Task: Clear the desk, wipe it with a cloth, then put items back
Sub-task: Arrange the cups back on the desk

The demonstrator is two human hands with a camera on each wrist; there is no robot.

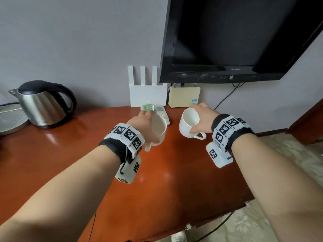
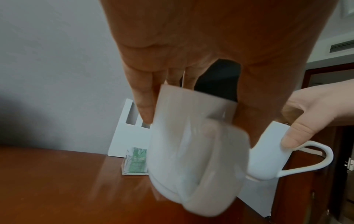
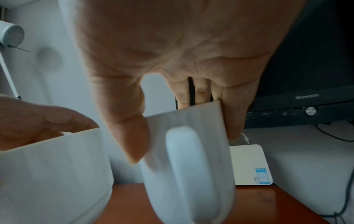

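Observation:
Two white mugs hang just above the reddish-brown desk (image 1: 73, 165), side by side near its back edge. My left hand (image 1: 148, 123) grips the left mug (image 1: 158, 131) by its rim from above, thumb on one side and fingers on the other; the same mug (image 2: 191, 159) fills the left wrist view. The right mug (image 1: 189, 123) is gripped the same way by my right hand (image 1: 202, 117), its handle pointing toward me. In the right wrist view that mug (image 3: 189, 166) sits under the palm, with the left mug (image 3: 53, 174) beside it.
A steel kettle (image 1: 43, 105) stands at the desk's left, next to a round metal tray (image 1: 10, 117). Against the wall lean a white router (image 1: 147, 95) and a beige box (image 1: 184, 96); a green packet (image 1: 148, 107) and remote (image 1: 163, 114) lie before them. A black TV (image 1: 236, 37) hangs above.

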